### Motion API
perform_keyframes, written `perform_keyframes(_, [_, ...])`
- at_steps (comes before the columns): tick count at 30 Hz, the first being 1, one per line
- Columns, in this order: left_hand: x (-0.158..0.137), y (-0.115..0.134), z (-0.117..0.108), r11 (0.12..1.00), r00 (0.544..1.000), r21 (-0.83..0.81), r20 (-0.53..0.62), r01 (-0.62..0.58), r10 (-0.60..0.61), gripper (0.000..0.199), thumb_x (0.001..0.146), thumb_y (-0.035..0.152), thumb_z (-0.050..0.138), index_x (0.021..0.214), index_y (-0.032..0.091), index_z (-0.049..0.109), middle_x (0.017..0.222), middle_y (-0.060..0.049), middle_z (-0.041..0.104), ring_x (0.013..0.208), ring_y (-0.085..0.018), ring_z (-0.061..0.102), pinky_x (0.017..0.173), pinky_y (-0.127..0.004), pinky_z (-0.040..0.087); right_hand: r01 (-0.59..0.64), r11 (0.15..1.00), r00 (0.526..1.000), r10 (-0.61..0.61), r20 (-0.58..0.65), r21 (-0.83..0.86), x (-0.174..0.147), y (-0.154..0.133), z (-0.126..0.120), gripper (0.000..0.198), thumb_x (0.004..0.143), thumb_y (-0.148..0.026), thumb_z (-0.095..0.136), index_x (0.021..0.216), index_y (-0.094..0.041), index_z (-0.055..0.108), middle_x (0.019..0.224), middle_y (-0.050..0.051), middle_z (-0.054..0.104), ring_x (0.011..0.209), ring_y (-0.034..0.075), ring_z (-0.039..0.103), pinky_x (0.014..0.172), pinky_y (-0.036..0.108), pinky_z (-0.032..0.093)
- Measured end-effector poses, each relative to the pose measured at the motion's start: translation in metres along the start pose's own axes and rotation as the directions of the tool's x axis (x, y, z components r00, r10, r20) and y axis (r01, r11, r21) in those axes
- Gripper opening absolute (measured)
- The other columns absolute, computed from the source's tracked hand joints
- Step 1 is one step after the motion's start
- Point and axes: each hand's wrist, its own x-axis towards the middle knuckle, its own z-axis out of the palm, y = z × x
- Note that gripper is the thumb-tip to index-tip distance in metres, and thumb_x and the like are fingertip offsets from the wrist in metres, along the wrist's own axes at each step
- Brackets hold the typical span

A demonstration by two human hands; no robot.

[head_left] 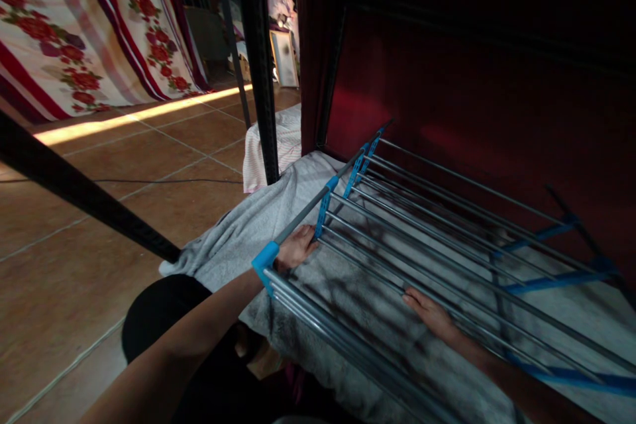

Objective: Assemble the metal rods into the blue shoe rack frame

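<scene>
A drying rack (pixel 427 218) of grey metal tubes with blue plastic joints lies tilted over a grey blanket, its rods running away to the right. My left hand (pixel 297 248) is closed at the near left side of the rack, its fingertips at the lower end of a slotted blue bracket (pixel 322 212); the far side of the fingers is hidden. Just in front of that wrist juts a blue corner joint (pixel 265 262). Further right, my right hand (pixel 426 310) has its fingers curled on one of the thin lower rods, with part of the hand below the rods.
The grey blanket (pixel 238 225) covers the surface under the rack. A dark red panel (pixel 422 93) rises behind it. Black metal posts (pixel 256 59) stand to the left. Beyond is a tiled floor (pixel 163 212) with a dark cable, and a floral curtain (pixel 109 26) hangs farther back.
</scene>
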Motion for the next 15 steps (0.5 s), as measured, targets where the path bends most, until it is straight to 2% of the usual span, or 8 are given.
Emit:
perform_keyframes(3, [0.001, 0.003, -0.007, 0.999, 1.000, 0.047, 0.012, -0.015, 0.014, 0.028, 0.097, 0.037, 0.042, 0.114, 0.022, 0.057, 0.111, -0.011, 0.060, 0.111, -0.029, 0.055, 0.106, -0.047, 0.043, 0.017, 0.999, 0.998, -0.019, 0.052, 0.037, 0.002, 0.005, 0.000, 0.065, 0.080, -0.069, 0.045, 0.124, -0.026, 0.068, 0.133, 0.006, 0.065, 0.129, 0.030, 0.056, 0.114, 0.040, 0.038])
perform_keyframes(8, [0.001, 0.005, -0.009, 0.993, 1.000, 0.114, 0.021, -0.021, 0.019, 0.030, 0.099, 0.037, 0.038, 0.114, 0.020, 0.057, 0.110, -0.013, 0.060, 0.110, -0.029, 0.055, 0.104, -0.047, 0.044, 0.007, 0.999, 0.999, -0.009, 0.044, 0.042, 0.001, 0.005, 0.001, 0.066, 0.081, -0.069, 0.044, 0.124, -0.025, 0.067, 0.133, 0.006, 0.065, 0.131, 0.029, 0.054, 0.117, 0.038, 0.034])
perform_keyframes(15, [0.001, -0.003, -0.003, 0.983, 0.998, 0.173, 0.039, -0.057, 0.051, 0.034, 0.101, 0.039, 0.032, 0.113, 0.020, 0.057, 0.107, -0.012, 0.060, 0.107, -0.029, 0.054, 0.103, -0.048, 0.043, 0.060, 0.998, 0.998, -0.061, 0.014, 0.028, -0.006, -0.010, -0.004, 0.066, 0.080, -0.066, 0.044, 0.119, -0.019, 0.070, 0.128, 0.010, 0.068, 0.127, 0.030, 0.058, 0.117, 0.039, 0.035])
